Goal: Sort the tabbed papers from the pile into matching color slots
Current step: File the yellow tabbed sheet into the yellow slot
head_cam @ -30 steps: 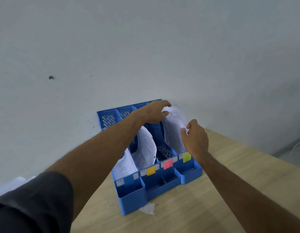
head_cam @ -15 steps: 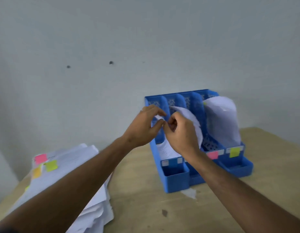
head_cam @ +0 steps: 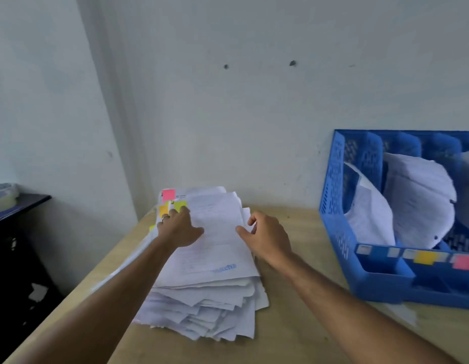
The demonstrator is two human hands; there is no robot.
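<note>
A thick pile of white papers lies on the wooden table, with pink, green and orange tabs at its far left corner. My left hand rests flat on the top sheet, fingertips beside the tabs. My right hand is at the pile's right edge, thumb on the top sheet and fingers curled around its edge. The blue slotted organizer stands at the right, with curled papers in its slots and yellow and pink labels on its front.
The wooden table ends at the left beside a dark shelf unit holding a small container. The pale wall runs right behind the pile and the organizer.
My view swung left from the organizer to the pile. Both hands left the organizer's slots and moved onto the pile, left on top and right at the edge.
</note>
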